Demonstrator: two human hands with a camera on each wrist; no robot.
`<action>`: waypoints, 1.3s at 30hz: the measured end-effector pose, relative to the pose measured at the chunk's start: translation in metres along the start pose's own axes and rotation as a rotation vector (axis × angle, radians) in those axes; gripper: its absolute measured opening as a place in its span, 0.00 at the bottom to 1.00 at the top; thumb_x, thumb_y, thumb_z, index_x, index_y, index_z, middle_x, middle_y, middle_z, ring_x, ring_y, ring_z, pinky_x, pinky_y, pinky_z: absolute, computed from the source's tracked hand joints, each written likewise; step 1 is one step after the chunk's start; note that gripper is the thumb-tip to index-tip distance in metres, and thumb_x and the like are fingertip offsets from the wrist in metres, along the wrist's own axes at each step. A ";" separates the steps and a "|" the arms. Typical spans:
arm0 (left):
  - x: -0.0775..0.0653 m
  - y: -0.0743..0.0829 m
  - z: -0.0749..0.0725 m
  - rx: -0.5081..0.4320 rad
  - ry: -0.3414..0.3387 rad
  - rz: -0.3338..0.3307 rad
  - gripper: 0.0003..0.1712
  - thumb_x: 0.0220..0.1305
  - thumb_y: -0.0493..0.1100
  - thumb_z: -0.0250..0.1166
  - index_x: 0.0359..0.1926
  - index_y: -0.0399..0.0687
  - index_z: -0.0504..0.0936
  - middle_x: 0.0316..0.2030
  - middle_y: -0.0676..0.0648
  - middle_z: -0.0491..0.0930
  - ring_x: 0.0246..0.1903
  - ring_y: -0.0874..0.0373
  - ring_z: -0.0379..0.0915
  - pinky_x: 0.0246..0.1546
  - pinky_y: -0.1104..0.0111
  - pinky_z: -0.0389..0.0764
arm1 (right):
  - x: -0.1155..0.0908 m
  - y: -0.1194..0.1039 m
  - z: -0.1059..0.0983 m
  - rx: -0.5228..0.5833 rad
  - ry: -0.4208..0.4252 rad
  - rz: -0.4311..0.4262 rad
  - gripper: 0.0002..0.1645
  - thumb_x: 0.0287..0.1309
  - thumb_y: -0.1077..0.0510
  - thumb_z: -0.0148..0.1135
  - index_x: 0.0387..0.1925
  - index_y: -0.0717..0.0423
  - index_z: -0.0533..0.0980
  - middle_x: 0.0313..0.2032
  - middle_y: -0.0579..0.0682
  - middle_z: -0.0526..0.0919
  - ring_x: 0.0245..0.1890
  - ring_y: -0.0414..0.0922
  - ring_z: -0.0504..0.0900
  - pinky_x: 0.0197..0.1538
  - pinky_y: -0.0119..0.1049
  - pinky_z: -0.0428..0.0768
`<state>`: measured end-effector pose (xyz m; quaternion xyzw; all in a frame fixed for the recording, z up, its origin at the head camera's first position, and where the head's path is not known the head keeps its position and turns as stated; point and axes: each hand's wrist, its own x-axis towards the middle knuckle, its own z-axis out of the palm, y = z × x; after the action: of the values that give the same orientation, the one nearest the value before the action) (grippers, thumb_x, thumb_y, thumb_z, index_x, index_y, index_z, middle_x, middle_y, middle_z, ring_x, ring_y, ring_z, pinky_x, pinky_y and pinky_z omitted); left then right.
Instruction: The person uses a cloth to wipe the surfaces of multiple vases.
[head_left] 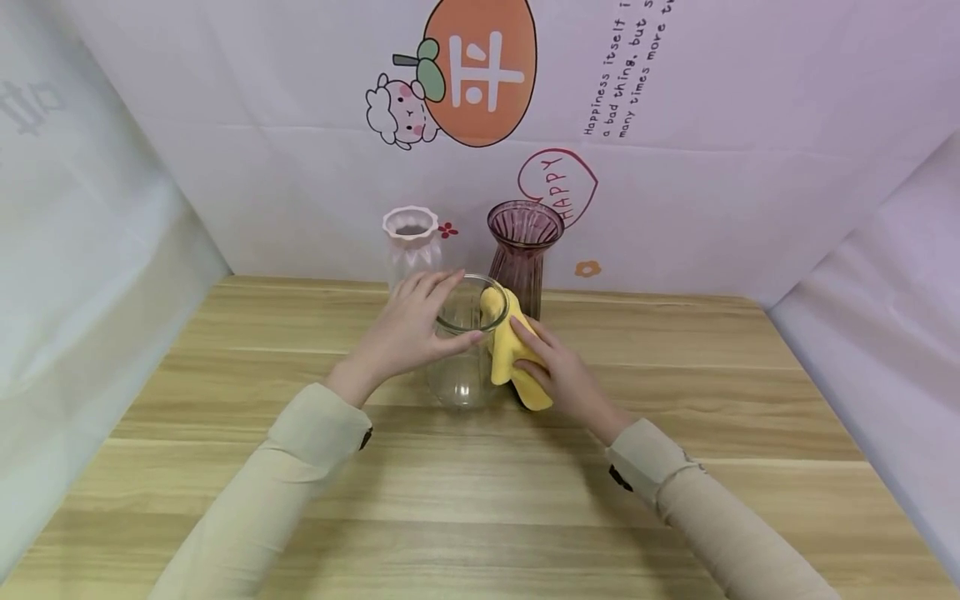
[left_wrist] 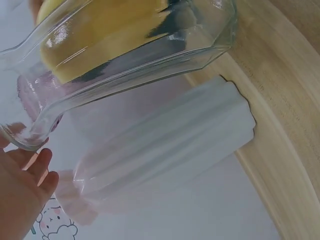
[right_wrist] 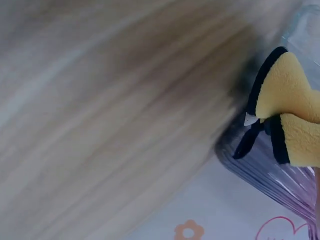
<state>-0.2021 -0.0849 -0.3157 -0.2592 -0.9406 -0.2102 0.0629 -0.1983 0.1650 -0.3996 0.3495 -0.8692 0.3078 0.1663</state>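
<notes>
A clear glass vase (head_left: 459, 375) stands on the wooden table, its round rim spanned by my left hand (head_left: 405, 329), thumb on the near side and fingers on the far side. In the left wrist view that hand (left_wrist: 22, 187) holds the vase's neck end. My right hand (head_left: 558, 371) grips a yellow cloth (head_left: 510, 346) against the vase's right side. Dark edging and a small dark loop show on the cloth (right_wrist: 287, 90) in the right wrist view, where my right hand is almost wholly out of frame. Through the glass, the cloth (left_wrist: 115, 35) appears behind the vase wall.
Behind the clear vase stand a pale pink-white fluted vase (head_left: 411, 250) at left and a purple ribbed glass vase (head_left: 525, 258) at right, both near the printed backdrop (head_left: 675, 217). The wooden table (head_left: 450, 517) extends toward me, with white fabric at both sides.
</notes>
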 end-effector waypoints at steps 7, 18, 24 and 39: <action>-0.001 -0.005 -0.002 -0.042 -0.036 0.036 0.47 0.60 0.61 0.58 0.74 0.45 0.53 0.73 0.39 0.54 0.72 0.40 0.49 0.73 0.44 0.47 | 0.011 -0.010 -0.003 0.005 0.125 -0.018 0.36 0.52 0.68 0.65 0.65 0.63 0.67 0.61 0.65 0.71 0.57 0.60 0.76 0.57 0.49 0.79; 0.001 -0.009 0.003 -0.099 -0.057 0.049 0.49 0.60 0.63 0.59 0.75 0.49 0.50 0.74 0.40 0.49 0.73 0.40 0.45 0.73 0.43 0.45 | 0.016 -0.012 0.006 0.047 0.014 0.047 0.40 0.55 0.64 0.65 0.68 0.65 0.61 0.67 0.69 0.60 0.64 0.66 0.66 0.61 0.57 0.74; 0.002 -0.010 0.004 -0.105 -0.054 0.035 0.50 0.59 0.63 0.59 0.75 0.50 0.50 0.74 0.40 0.49 0.73 0.41 0.45 0.73 0.43 0.44 | 0.015 -0.008 0.008 0.062 -0.074 0.067 0.39 0.57 0.63 0.64 0.68 0.63 0.61 0.68 0.68 0.59 0.64 0.64 0.66 0.64 0.57 0.71; -0.001 -0.010 0.003 -0.145 -0.043 -0.066 0.50 0.58 0.67 0.60 0.74 0.56 0.51 0.73 0.39 0.47 0.72 0.41 0.45 0.67 0.39 0.57 | -0.005 0.006 0.017 -0.048 -0.229 0.090 0.38 0.60 0.63 0.62 0.70 0.54 0.60 0.66 0.66 0.63 0.61 0.61 0.72 0.60 0.51 0.77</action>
<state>-0.2062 -0.0917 -0.3226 -0.2366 -0.9321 -0.2739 0.0167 -0.2004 0.1599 -0.4174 0.3389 -0.9044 0.2523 0.0602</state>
